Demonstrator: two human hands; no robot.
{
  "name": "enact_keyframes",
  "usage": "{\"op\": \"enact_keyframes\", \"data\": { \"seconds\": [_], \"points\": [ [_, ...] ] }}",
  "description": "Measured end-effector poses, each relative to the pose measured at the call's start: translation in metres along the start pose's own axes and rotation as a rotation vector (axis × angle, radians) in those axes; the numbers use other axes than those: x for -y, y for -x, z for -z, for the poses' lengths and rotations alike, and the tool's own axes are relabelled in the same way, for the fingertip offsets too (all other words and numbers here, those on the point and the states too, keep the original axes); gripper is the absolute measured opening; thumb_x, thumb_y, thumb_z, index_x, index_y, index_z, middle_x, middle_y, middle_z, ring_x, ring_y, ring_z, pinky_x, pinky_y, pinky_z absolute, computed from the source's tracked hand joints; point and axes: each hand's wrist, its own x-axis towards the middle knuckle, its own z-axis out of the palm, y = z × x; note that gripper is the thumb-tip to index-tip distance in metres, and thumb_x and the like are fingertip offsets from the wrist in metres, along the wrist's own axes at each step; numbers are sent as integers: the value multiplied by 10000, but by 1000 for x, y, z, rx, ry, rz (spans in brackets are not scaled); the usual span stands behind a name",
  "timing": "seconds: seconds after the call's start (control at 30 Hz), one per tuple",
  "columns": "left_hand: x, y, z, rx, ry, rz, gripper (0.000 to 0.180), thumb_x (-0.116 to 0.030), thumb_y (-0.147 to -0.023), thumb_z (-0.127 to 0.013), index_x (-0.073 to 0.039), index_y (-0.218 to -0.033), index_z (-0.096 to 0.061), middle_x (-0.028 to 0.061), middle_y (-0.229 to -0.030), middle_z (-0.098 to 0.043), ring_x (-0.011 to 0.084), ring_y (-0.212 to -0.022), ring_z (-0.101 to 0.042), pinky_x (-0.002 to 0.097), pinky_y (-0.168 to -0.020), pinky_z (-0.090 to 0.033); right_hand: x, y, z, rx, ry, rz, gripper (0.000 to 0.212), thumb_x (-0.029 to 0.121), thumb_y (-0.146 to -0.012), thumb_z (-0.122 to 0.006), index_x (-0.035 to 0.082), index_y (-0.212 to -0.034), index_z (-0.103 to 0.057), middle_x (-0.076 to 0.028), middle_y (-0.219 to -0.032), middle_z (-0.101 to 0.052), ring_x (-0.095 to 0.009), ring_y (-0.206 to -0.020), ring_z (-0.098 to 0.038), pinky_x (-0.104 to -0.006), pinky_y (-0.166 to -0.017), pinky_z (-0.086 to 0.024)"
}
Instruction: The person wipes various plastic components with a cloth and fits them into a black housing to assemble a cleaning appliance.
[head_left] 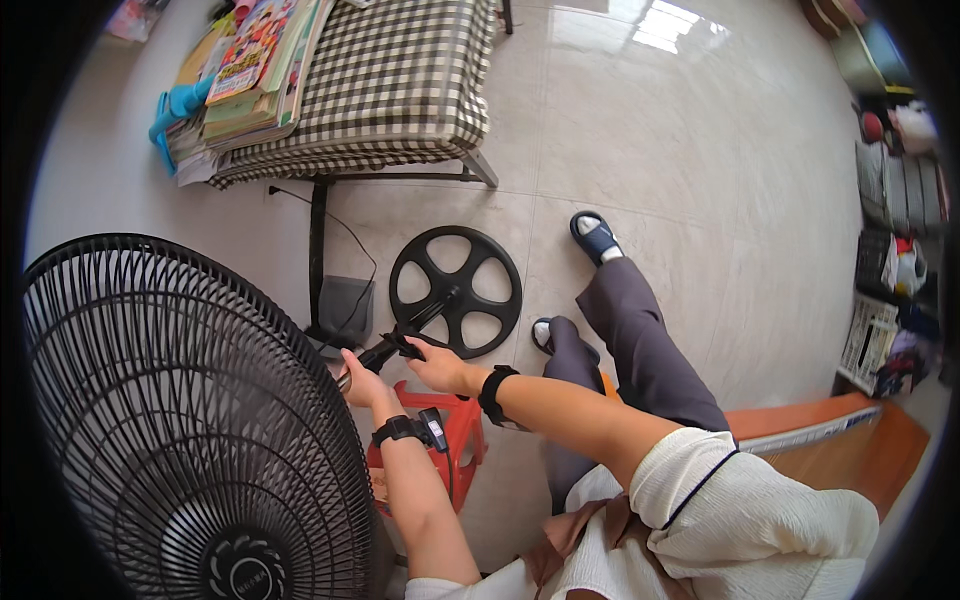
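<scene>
Between the forearms' reach, at the very centre of the grasp, runs the pole [378, 356] of a black pedestal fan [215, 390]. The left hand [366, 384] is wrapped round it on the side nearer the grille, and the right hand [436, 366] is clenched on a black collar [403, 345] just beside it, toward the base. Each wrist wears a black band; the left one carries a small device [433, 428] with a cable.

The fan's long axis runs slantwise past both hands: its large round grille end lies to their left and nearer the body, with the hub [251, 577] facing up toward the wearer, while the pole's other end points away and rightward to the round, five-spoked base [452, 296] flat on the floor [700, 260] beyond the right hand. I cannot tell how far the pole leans from upright.

Below the hands, near the left wrist, stands a red stool [468, 435]. Just beyond the left hand is a grey bin-like container [346, 302] with a thin black cord [358, 243] over it. To the right of the base are the wearer's feet in dark blue slippers [595, 236].

Farther ahead of the hands, a table [390, 90] under a checked cloth bears stacked magazines [255, 95] and a blue plastic object [178, 108]. Far off to the right stands a white crate [868, 338] among assorted goods.
</scene>
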Motion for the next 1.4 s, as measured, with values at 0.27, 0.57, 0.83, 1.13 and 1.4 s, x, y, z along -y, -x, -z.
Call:
{"op": "enact_keyframes", "data": {
  "seconds": [0.27,0.57,0.83,1.13,1.4],
  "points": [
    [2,0,-12,-308,-67,97,539,-457,-791,-684,70,-897,-641,169,-1006,-661,269,-865,-629,374,-756,-492,32,-28,23,252,111,-124,559,306,-894,-478,171,-1414,-325,-224,-1171,-581,-349,-1098,-552,-364,-932,-421],
    [-63,30,-59,-506,-413,343,748,-615,-733,-651,96,-965,-630,202,-1015,-651,319,-908,-624,408,-783,-484,56,-64,47,398,263,-136,562,399,-906,-473,139,-1392,-367,-199,-1080,-612,-292,-1010,-587,-348,-874,-440],
    [-51,9,-74,-609,-450,407,934,-754,-674,-585,151,-903,-626,245,-982,-652,362,-902,-629,445,-807,-478,91,-83,99,336,392,-106,474,427,-907,-460,62,-1203,-522,-211,-945,-635,-358,-925,-599,-390,-812,-454],
    [-11,16,-50,-369,-235,181,397,-351,-752,-717,-18,-965,-669,122,-927,-687,238,-817,-640,365,-712,-474,156,-53,226,214,354,-94,439,431,-899,-501,35,-1071,-576,-209,-828,-630,-346,-809,-613,-393,-726,-471],
    [-18,16,-40,-240,-478,67,367,-319,-699,-787,-76,-953,-680,91,-915,-684,253,-835,-635,377,-784,-469,168,-61,211,309,394,-250,480,461,-910,-467,18,-1062,-576,-144,-778,-613,-242,-747,-572,-341,-715,-453]
  ]
}}
